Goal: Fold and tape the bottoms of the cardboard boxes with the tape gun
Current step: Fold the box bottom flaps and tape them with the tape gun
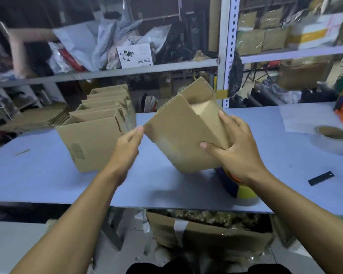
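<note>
Cardboard box [178,135]: my right hand [236,151] grips it, left hand [127,143] pinches its nine-o'clock flap; bottom apparently untaped.

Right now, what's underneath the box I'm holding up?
Beneath the held cardboard box and the right hand lies the tape gun: a dark blue body, an orange part and a yellowish tape roll show on the blue table. Its handle and blade are covered.
</note>
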Demonstrator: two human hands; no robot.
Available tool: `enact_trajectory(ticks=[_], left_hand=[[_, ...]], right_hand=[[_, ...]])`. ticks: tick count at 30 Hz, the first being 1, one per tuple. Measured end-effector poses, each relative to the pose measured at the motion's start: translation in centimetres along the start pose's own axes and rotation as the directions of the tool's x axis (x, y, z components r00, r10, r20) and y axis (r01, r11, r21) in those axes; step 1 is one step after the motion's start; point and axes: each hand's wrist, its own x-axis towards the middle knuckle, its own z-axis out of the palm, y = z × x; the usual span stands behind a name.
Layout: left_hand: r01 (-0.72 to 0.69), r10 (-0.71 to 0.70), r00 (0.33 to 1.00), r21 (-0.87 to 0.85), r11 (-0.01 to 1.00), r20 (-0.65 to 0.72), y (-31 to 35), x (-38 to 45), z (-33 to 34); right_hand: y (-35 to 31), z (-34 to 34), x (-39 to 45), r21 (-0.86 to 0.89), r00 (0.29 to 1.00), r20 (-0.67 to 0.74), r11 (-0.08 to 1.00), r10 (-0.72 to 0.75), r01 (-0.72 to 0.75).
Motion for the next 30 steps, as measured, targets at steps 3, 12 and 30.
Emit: enact_trajectory(ticks=[3,12,30], left_hand=[[-0.047,0.036,0.998,-0.191,0.981,-0.059,-0.2,-1.4,0.8],[-0.242,0.219,0.968,-0.224,0.944,-0.125,1.0,-2.6,1.1],[0.033,0.005,0.978,0.180,0.983,-0.207,-11.2,3.7,1.6]], right_hand=[[0.6,0.1,-0.4,0.155,0.996,0.019,0.984,0.084,-0.086],[-1.3,1.6,-0.2,0.473,0.984,0.180,0.877,0.002,-0.088],[4.6,10.8,3.4,-0.210,0.930,0.246,0.952,0.272,-0.223]])
